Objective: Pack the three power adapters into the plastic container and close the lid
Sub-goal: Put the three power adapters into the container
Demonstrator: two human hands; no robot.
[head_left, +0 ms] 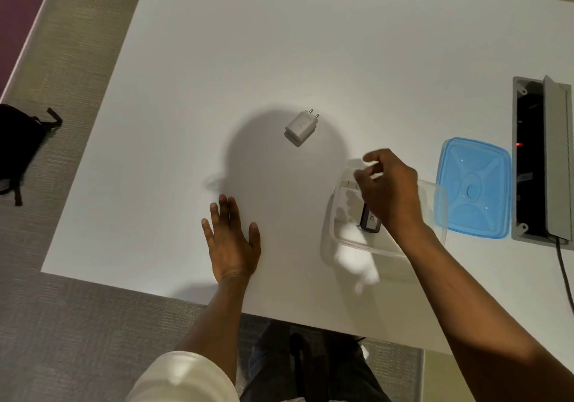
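Observation:
A white power adapter (300, 127) with two round pins lies alone on the white table (217, 75), beyond both hands. The clear plastic container (344, 237) stands at the right. Inside it a black adapter (370, 219) shows, and a white adapter (350, 184) sits at its far corner, partly hidden. My right hand (388, 188) hovers over the container with loosely curled, parted fingers and nothing in them. My left hand (231, 240) lies flat on the table, fingers spread. The blue lid (475, 187) lies to the right of the container.
An open cable box (542, 159) with a raised grey flap and a black cord is set in the table at the far right. A black bag (18, 150) lies on the carpet at the left. The table's near edge runs just behind my left wrist.

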